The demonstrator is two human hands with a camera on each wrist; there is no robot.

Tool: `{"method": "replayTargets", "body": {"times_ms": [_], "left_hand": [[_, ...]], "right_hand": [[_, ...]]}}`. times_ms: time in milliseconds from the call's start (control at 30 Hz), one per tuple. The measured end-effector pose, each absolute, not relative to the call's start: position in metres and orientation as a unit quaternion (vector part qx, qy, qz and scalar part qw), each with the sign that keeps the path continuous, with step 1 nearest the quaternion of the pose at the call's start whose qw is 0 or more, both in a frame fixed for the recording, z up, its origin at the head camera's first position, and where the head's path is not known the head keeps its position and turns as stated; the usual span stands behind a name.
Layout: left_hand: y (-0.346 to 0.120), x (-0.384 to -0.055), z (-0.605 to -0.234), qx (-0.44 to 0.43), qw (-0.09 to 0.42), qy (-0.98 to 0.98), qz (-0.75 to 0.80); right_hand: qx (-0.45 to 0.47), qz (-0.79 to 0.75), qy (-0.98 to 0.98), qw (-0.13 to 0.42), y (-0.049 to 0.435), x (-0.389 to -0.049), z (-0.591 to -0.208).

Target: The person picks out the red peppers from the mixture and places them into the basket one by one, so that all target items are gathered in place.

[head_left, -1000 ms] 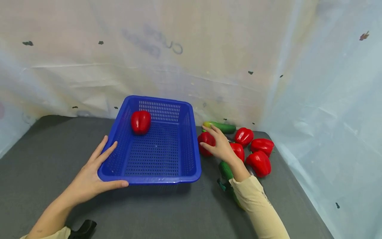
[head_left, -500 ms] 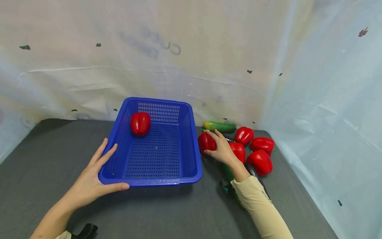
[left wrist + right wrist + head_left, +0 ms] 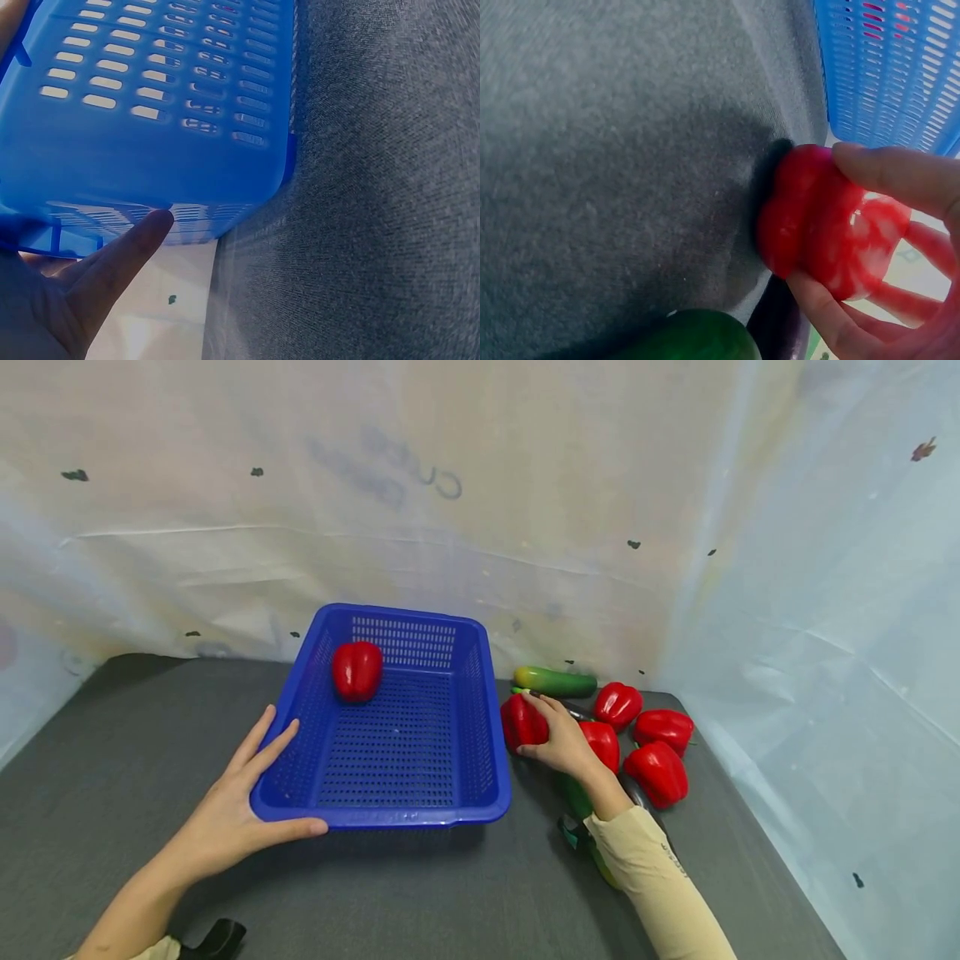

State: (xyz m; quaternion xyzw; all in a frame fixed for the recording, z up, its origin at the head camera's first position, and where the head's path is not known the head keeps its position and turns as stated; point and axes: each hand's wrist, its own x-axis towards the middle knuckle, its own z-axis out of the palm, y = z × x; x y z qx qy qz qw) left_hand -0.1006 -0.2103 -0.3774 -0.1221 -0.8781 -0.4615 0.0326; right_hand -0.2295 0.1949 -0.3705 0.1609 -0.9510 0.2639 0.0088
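Observation:
A blue perforated plastic basket (image 3: pixel 386 817) stands on the grey table, with one red bell pepper (image 3: pixel 357 671) in its far left part. My left hand (image 3: pixel 228 806) rests against the basket's near left corner, fingers spread along the left side and thumb on the front rim. In the left wrist view, a straight finger (image 3: pixel 124 262) touches the basket's outer wall. Just right of the basket, my right hand (image 3: pixel 564 739) grips another red bell pepper (image 3: pixel 522 724). The right wrist view shows thumb and fingers around this bell pepper (image 3: pixel 810 217), which is at table level.
Several more red bell peppers (image 3: pixel 657 774) lie to the right, beside a green and yellow cucumber-like vegetable (image 3: pixel 555 682) at the back. A dark eggplant (image 3: pixel 780 322) and a green vegetable (image 3: pixel 697 337) lie near my right hand. A pale sheet (image 3: pixel 480 527) hangs behind the table.
My right hand has come down onto the red bell pepper beside the basket, and its fingers have closed around it. The left hand has stayed at the basket's corner.

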Motion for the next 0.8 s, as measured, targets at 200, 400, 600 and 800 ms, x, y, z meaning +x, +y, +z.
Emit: {"method": "replayTargets", "body": {"times_ms": [200,400,600,800], "left_hand": [[-0.2104,-0.1003,-0.3771,-0.120,0.031,-0.879,-0.461],[-0.2097,-0.1011,-0.3777,-0.125,0.031,-0.877,-0.462],[-0.2100,-0.1013,-0.3781,-0.125,0.033,-0.878,-0.460],[-0.2099,-0.1014,-0.3779,-0.125,0.033,-0.878,-0.461]], "right_hand": [[0.143,0.269,-0.952,0.013,0.1922,-0.2289,-0.3724],[0.134,0.267,-0.954,0.023,0.1910,-0.2286,-0.3745],[0.143,0.271,-0.951,0.037,0.1906,-0.2291,-0.3748],[0.137,0.283,-0.948,0.049,0.1879,-0.2290,-0.3691]]}}
